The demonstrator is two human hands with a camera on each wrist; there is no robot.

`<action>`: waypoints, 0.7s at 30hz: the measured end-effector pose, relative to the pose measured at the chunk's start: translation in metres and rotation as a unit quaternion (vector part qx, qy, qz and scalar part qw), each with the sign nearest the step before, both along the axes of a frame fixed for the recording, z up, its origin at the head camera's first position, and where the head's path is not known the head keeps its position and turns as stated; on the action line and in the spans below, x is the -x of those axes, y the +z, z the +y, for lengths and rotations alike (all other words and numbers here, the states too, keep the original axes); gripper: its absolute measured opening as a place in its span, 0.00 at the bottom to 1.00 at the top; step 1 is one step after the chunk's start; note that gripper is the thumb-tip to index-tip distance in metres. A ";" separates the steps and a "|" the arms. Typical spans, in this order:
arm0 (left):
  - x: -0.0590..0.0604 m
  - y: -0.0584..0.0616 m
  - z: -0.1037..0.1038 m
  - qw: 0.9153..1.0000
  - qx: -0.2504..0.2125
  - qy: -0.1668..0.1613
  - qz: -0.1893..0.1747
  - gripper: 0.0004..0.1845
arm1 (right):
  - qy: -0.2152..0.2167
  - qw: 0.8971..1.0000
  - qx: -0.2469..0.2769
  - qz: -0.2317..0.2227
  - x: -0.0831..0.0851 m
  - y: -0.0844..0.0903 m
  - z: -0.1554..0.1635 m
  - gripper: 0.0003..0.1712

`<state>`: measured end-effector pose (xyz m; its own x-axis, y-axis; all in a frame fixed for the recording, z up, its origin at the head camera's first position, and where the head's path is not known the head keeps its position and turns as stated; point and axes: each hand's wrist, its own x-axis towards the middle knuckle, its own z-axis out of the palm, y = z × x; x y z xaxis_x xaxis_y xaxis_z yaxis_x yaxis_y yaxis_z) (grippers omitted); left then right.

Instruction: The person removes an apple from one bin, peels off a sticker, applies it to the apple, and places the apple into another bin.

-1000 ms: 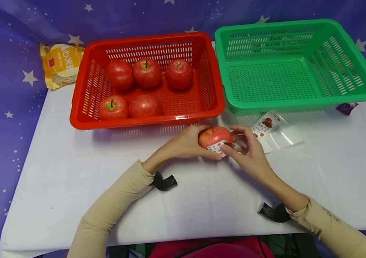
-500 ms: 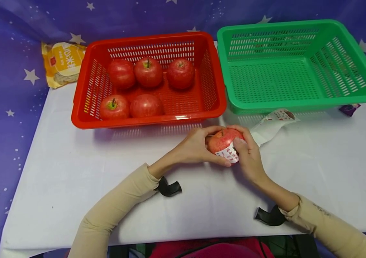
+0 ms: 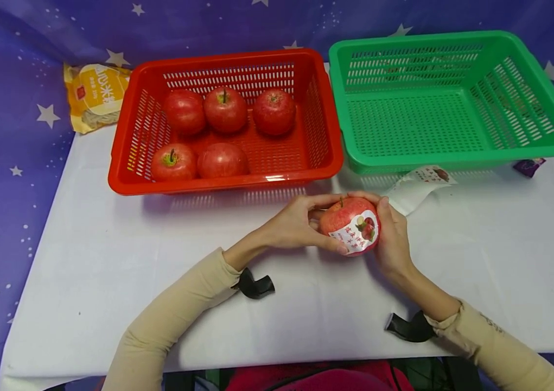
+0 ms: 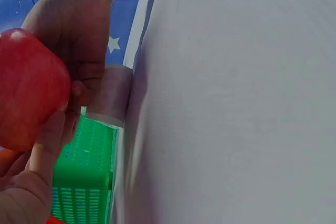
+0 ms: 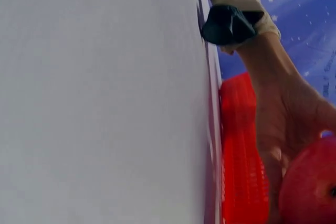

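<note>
Apple (image 3: 350, 224): cupped between left hand (image 3: 296, 224) and right hand (image 3: 393, 239), fingers curled around it just above the bench (image 3: 86, 260), sticker (image 3: 357, 238) facing up, likely for pressing flat. Red basket (image 3: 130, 141) holds five apples; green basket (image 3: 452, 157) stands beside it.

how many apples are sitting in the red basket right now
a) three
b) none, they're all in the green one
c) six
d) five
d: the red basket holds five apples, three along the back and two in front, while a sixth apple with a label on it is held between the left hand and right hand over the table.
</note>
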<state>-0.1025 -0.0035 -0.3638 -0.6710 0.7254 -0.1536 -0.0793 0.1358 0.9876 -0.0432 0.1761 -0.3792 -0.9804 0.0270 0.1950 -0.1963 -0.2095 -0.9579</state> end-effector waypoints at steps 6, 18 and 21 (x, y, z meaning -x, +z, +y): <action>0.001 0.001 0.001 1.000 -0.023 0.007 -0.020 0.44 | 0.074 0.997 -0.032 0.021 0.000 0.001 0.008 0.22; 0.002 0.025 0.020 0.938 0.156 0.013 0.309 0.49 | 0.163 0.917 -0.363 -0.025 0.022 0.049 0.067 0.42; 0.007 0.040 0.027 0.908 0.080 0.021 0.410 0.44 | 0.178 0.934 -0.309 0.004 0.025 0.062 0.086 0.45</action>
<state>-0.1094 0.0239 -0.3239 -0.6335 0.7092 0.3093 0.6662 0.2968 0.6841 -0.0678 0.2624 -0.3173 -0.9039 -0.4214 0.0736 -0.2281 0.3290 -0.9164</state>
